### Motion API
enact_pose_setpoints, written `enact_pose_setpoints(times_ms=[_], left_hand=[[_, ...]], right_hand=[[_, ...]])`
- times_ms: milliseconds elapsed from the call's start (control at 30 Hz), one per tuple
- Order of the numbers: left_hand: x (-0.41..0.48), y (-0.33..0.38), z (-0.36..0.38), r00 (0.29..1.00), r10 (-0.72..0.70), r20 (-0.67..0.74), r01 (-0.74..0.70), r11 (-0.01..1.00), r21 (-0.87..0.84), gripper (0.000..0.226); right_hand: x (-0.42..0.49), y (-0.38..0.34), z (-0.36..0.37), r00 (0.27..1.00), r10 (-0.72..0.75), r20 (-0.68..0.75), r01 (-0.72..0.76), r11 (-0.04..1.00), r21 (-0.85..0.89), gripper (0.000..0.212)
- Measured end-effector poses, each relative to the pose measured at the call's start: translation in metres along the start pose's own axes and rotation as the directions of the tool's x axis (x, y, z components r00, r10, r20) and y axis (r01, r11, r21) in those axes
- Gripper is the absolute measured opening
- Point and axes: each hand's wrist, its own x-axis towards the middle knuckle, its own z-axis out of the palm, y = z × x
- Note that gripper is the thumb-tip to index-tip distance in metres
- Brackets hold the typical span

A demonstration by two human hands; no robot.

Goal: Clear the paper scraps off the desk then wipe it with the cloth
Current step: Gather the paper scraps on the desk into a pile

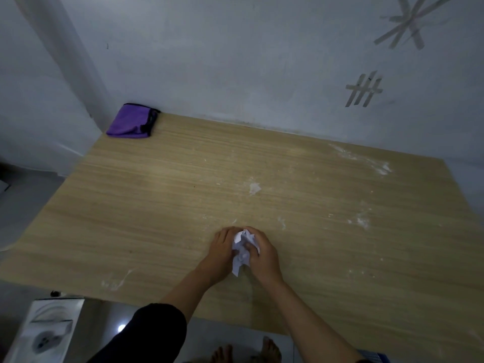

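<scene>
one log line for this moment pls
phase: gathering scraps | left hand and right hand: bunching paper scraps together on desk | purple cloth: untouched, far left corner | white smears: unwiped

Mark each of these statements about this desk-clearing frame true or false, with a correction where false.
1. Both hands are bunched around the paper scraps. True: the left hand and right hand press them together.
2. The purple cloth is being wiped across the desk. False: it lies folded at the far left corner, untouched.
3. White powdery smears remain on the desk. True.
4. The scraps lie beside the cloth. False: they are near the front edge, far from it.
</scene>
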Motion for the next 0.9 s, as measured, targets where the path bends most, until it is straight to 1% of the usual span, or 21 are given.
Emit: enact_pose_setpoints(times_ms=[33,67,133,200,300,333,400,433,500,567,667,767,867,900], left_hand=[[0.000,0.002,-0.001,1.000,0.000,0.018,0.000,0.999,0.037,0.047],[-0.001,0.005,-0.003,0.999,-0.036,0.020,0.035,0.998,0.051,0.053],[-0.004,0.012,-0.005,0.987,-0.157,0.016,0.156,0.986,0.062,0.071],[-0.006,0.014,-0.004,0.980,-0.197,-0.024,0.198,0.977,0.075,0.075],[-0.014,0.013,-0.001,0.982,-0.183,-0.043,0.186,0.977,0.106,0.071],[-0.016,0.013,0.001,0.981,-0.190,-0.035,0.193,0.975,0.109,0.075],[-0.019,0.014,0.005,0.985,-0.172,-0.027,0.174,0.976,0.133,0.096],[-0.019,0.016,0.006,0.989,-0.145,-0.022,0.147,0.973,0.181,0.106],[-0.018,0.020,0.010,0.990,-0.129,0.056,0.110,0.959,0.261,0.114],[-0.015,0.024,0.017,0.985,-0.139,0.102,0.103,0.948,0.301,0.110],[-0.012,0.033,0.021,0.980,-0.171,0.106,0.130,0.941,0.313,0.092],[-0.009,0.032,0.025,0.986,-0.167,0.028,0.144,0.913,0.381,0.076],[-0.008,0.029,0.030,0.994,-0.066,-0.086,0.096,0.912,0.399,0.056],[-0.006,0.028,0.033,0.994,-0.027,-0.103,0.067,0.911,0.406,0.049]], right_hand=[[0.002,-0.002,-0.001,1.000,0.028,-0.014,-0.027,0.999,0.027,0.034],[0.003,-0.004,-0.002,0.998,0.059,-0.027,-0.057,0.997,0.044,0.033],[0.004,-0.006,-0.005,0.992,0.120,-0.046,-0.117,0.992,0.053,0.032],[0.003,-0.009,-0.008,0.984,0.165,-0.069,-0.159,0.984,0.085,0.032],[0.003,-0.013,-0.015,0.963,0.235,-0.128,-0.215,0.964,0.154,0.031],[0.003,-0.013,-0.017,0.955,0.256,-0.150,-0.230,0.958,0.170,0.030],[0.004,-0.013,-0.022,0.945,0.272,-0.181,-0.241,0.954,0.177,0.029],[0.004,-0.013,-0.025,0.943,0.274,-0.190,-0.242,0.954,0.175,0.028],[0.004,-0.012,-0.030,0.940,0.281,-0.194,-0.249,0.953,0.173,0.027],[0.004,-0.010,-0.033,0.935,0.298,-0.193,-0.267,0.948,0.172,0.026],[0.007,-0.007,-0.036,0.918,0.322,-0.231,-0.283,0.941,0.187,0.029],[0.009,-0.007,-0.042,0.886,0.355,-0.298,-0.282,0.923,0.261,0.029],[0.010,-0.005,-0.047,0.855,0.381,-0.351,-0.280,0.910,0.307,0.029],[0.010,-0.004,-0.049,0.849,0.386,-0.361,-0.278,0.907,0.316,0.029]])
